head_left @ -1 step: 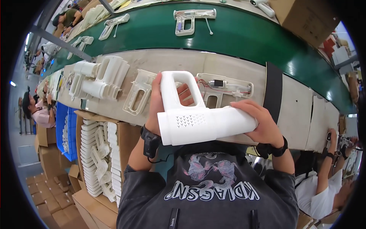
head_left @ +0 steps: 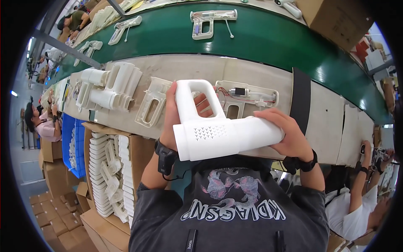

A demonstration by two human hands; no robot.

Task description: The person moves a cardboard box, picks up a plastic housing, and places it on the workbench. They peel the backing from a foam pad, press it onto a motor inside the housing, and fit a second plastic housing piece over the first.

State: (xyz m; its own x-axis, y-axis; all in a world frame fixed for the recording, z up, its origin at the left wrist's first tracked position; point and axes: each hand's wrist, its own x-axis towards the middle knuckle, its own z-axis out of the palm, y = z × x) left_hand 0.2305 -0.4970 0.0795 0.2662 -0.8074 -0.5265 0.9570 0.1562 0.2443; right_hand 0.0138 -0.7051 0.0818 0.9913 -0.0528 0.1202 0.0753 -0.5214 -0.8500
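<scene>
I hold a white plastic gun-shaped housing [head_left: 228, 136], its looped handle pointing away from me and a patch of small vent slots on its side facing up. My left hand [head_left: 170, 113] is closed around the handle side, and its fingers show through the loop. The far right end of the thick tube sits in the grip of my right hand [head_left: 287, 132]. Behind the housing lies an open half-shell [head_left: 256, 94] with a small motor and red wires, partly covered by it. An empty half-shell [head_left: 152, 103] lies just left of my left hand.
White shells [head_left: 111, 86] are piled at the bench's left. A green belt [head_left: 268, 42] beyond carries an opened unit [head_left: 212, 21] and others. A carton [head_left: 138, 155] of stacked shells and a blue bin [head_left: 74, 147] stand at left. A co-worker's arm [head_left: 359, 180] is at right.
</scene>
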